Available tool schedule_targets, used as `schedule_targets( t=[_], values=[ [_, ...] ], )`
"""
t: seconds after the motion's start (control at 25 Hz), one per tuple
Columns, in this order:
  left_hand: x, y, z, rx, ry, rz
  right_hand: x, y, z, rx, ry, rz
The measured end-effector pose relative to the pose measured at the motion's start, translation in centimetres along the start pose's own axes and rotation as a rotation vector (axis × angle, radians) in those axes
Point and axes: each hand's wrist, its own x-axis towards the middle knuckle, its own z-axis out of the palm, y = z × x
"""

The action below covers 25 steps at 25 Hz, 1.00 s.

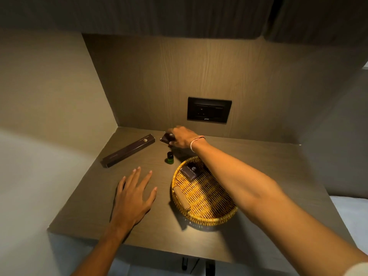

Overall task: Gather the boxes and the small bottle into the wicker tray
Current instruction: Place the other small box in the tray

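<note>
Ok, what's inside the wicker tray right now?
One small dark box lies inside the wicker tray, near its far rim. The rest of the visible weave is bare, but the right forearm crosses over the tray's right side, so that part is covered.

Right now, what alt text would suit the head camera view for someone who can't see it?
A person's right hand grips a small dark box at the back of a brown shelf, reaching over a wicker tray that already holds one dark box. The left hand rests flat near a small green bottle and a long dark box.
</note>
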Motion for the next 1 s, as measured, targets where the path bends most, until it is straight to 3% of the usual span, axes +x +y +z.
schedule_targets(
  t=[0.08, 0.28, 0.44, 0.52, 0.68, 0.76, 1.0],
  values=[
    [0.8, 0.5, 0.0, 0.001, 0.007, 0.015, 0.9, 0.2, 0.4, 0.057, 0.033, 0.039],
    [5.3, 0.0, -1.9, 0.026, 0.067, 0.054, 1.7, 0.6, -3.7, 0.077, 0.299, 0.095],
    [5.2, -1.7, -2.3, 0.080, 0.051, 0.027, -3.9, 0.5, -6.0, 0.117, 0.395, 0.095],
    [4.3, -1.5, -1.6, 0.073, 0.026, 0.021, -8.4, 0.6, -6.3, 0.079, 0.343, 0.130],
    [3.6, -0.7, -0.7, 0.059, 0.027, 0.015, -15.6, -0.8, -5.3, -0.039, 0.030, 0.175],
    [3.6, -0.5, -0.8, 0.051, 0.040, 0.018, -16.8, -1.5, -3.9, -0.113, -0.049, 0.166],
    [3.1, -0.1, -0.5, 0.053, 0.021, 0.002, -17.1, -1.7, -0.3, -0.251, 0.047, 0.138]
  ],
)
